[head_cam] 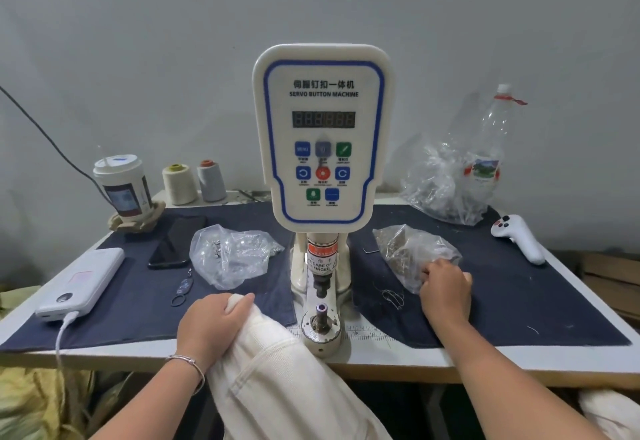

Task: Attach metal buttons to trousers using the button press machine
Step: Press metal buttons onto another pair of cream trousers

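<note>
Your left hand [211,321] has its grip clenched on the bunched cream trousers [277,380], which drape over the worktop [485,360] edge just left of the press base [320,330]. Your right hand [446,287] reaches into the bag of buttons [408,249] on the dark cloth [519,294]; its fingers curl, but you cannot tell whether they grasp a button. Behind stands the button machine [323,134], with a second bag [232,252] to its left.
</note>
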A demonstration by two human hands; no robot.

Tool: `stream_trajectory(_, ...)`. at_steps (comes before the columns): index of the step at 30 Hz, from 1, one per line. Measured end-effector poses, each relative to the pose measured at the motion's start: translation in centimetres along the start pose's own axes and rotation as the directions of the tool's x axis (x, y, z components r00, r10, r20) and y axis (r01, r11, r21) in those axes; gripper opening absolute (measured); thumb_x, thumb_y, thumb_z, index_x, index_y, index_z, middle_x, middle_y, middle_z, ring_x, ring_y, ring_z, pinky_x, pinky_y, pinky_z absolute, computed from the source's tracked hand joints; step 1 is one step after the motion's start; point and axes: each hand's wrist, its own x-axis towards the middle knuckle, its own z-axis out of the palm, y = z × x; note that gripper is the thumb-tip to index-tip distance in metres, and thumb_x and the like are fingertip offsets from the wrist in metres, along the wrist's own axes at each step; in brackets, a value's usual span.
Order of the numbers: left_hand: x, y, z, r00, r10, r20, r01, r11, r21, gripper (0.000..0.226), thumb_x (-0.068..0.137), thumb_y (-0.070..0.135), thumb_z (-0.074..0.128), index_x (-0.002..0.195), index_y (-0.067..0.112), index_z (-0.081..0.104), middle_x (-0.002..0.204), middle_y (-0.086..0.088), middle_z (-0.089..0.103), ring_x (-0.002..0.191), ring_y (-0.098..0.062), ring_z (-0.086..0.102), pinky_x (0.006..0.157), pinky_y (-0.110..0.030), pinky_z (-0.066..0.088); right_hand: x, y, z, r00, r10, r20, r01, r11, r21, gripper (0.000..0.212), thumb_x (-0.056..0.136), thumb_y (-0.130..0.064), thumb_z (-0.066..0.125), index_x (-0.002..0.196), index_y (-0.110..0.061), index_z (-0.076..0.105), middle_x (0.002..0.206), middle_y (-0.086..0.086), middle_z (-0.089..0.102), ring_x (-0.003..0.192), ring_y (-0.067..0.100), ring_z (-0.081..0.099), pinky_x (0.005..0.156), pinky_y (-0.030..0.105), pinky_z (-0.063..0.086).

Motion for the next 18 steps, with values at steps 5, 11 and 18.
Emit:
stream_trajectory(5,-0.1,0.2,-0.2,1.000,-0.016,0.013,0.015,1.000,0.012,0.056,0.093,0.043,0.057,0.049,0.018,0.034,0.048,0.003,0.044,0.052,-0.015,0.042,0.050,-0.031,0.027,-0.5,-0.1,0.1,0.991,0.023,-0.132,-0.001,0.986,0.165,0.018,0.087,0.002,0.056,0.093,-0.008,0.071,0.097,0.013,0.068,0.092,0.032,0.059,0.082,0.038,0.029)
stream_trajectory(11,-0.2,0.4,-0.2,1.000,-0.016,0.018,0.016,1.000,0.021,0.056,0.093,0.043,0.056,0.047,0.018,0.035,0.048,0.002,0.044,0.052,-0.015,0.042,0.050,-0.031,0.026,-2.3,0.1,-1.3,0.975,0.082,-0.207,0.000,0.930,0.367,0.017,0.085,0.005,0.059,0.094,0.002,0.073,0.095,0.021,0.069,0.086,0.040,0.061,0.085,0.044,0.040)
stream_trajectory(18,0.0,0.1,0.0,0.999,-0.007,0.036,0.004,0.996,0.087,0.051,0.094,0.048,0.050,0.063,0.009,0.061,0.064,-0.001,0.062,0.066,-0.019,0.056,0.054,-0.031,0.034,-5.6,-1.3,-5.9,0.962,0.231,-0.144,-0.068,0.715,0.695,0.008,0.082,-0.009,0.070,0.081,-0.015,0.075,0.076,0.000,0.072,0.072,0.016,0.066,0.065,0.029,0.049)
